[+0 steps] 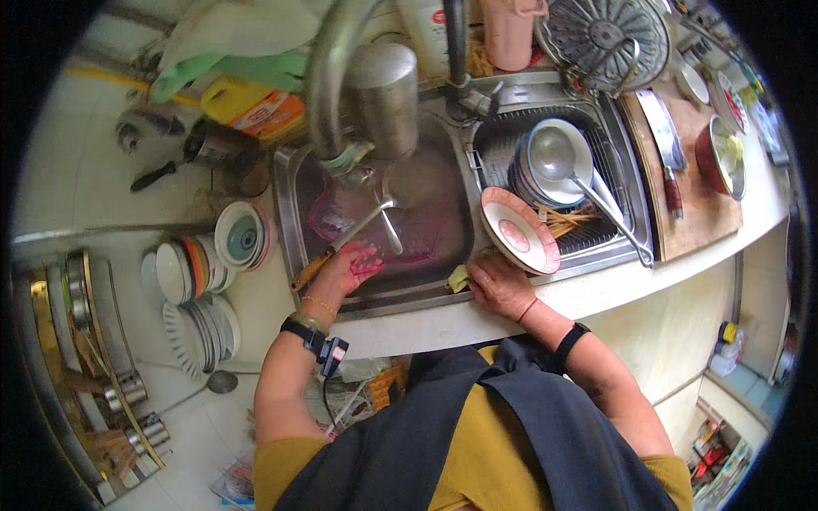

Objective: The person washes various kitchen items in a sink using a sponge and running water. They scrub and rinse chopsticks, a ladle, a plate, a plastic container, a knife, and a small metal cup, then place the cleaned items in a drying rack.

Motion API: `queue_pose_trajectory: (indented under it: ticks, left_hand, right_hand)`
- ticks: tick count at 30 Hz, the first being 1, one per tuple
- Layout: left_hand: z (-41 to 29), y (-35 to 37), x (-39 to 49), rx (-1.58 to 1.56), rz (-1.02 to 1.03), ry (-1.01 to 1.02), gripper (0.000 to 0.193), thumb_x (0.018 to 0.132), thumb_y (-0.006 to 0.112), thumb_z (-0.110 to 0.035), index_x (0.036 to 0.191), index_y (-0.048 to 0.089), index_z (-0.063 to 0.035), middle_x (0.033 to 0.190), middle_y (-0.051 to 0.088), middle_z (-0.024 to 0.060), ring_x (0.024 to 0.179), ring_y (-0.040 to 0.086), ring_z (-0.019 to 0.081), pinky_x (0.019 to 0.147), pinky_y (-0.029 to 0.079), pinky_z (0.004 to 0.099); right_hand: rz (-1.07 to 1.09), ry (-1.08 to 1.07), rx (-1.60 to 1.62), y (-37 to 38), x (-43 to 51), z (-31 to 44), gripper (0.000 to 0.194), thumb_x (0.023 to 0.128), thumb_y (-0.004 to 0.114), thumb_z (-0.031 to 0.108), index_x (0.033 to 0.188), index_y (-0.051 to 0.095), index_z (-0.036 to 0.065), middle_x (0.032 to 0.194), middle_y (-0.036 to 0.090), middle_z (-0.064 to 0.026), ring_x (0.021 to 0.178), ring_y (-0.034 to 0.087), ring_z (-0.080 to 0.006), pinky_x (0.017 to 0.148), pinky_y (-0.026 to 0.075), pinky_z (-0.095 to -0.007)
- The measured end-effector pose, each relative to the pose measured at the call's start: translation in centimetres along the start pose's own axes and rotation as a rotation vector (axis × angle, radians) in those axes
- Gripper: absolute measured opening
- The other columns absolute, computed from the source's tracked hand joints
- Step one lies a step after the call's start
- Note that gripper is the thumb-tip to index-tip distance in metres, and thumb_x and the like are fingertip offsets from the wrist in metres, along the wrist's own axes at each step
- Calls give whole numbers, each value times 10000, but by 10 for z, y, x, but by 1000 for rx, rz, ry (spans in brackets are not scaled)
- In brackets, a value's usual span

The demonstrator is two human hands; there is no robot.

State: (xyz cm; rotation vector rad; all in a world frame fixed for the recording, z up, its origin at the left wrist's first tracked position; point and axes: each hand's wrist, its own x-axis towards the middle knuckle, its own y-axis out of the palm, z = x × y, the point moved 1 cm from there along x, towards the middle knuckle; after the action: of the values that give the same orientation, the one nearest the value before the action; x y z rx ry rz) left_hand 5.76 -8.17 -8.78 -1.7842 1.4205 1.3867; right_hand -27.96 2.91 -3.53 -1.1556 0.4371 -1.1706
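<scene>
Fingers spread, my left hand (358, 265) is over the left side of the steel sink basin (447, 255), beside a wooden-handled utensil (311, 268) that slants into the basin. Whether the palm touches the utensil is unclear. Pinkish water and a metal spoon (391, 231) are under the faucet (329, 83). My right hand (501, 284) rests at the front edge between the basins, closed on a yellow-green cloth (458, 279). Against that hand leans a pink-rimmed dish (519, 233). Stacked bowls (521, 169), a ladle (553, 156) and chopsticks (569, 222) are in the right basin's rack.
A cleaver (664, 137) lies on a wooden cutting board (700, 223) at the right, with a red bowl (719, 156). Left of the sink are stacked bowls (239, 236) and plates (204, 332). Behind the sink stand a steel canister (383, 102) and a yellow bottle (255, 112).
</scene>
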Motion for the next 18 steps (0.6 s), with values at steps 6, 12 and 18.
queue_pose_trajectory:
  ticks: [6,12,18]
  left_hand:
    - [-15,-3,69,168,-67,-5,275,870,558,-1,1117,465,-77,1122,595,233,948,598,483,853,480,634]
    - [-10,-9,105,304,-26,-117,219,889,550,-35,1097,488,-59,1035,627,220,900,630,443,814,518,595]
    - [-16,-3,109,495,-42,-133,191,936,485,-96,1108,498,-13,1012,624,209,945,627,396,767,566,505]
  right_hand:
    - [13,16,50,1,0,-3,346,754,660,225,1049,581,62,962,581,-70,933,564,-254,849,459,-372]
    - [4,29,47,-4,2,-3,338,753,646,225,1040,578,60,930,564,-66,943,551,-251,852,441,-375]
    - [-2,14,17,-3,3,-1,327,745,642,218,1025,576,62,931,561,-69,957,542,-253,865,427,-373]
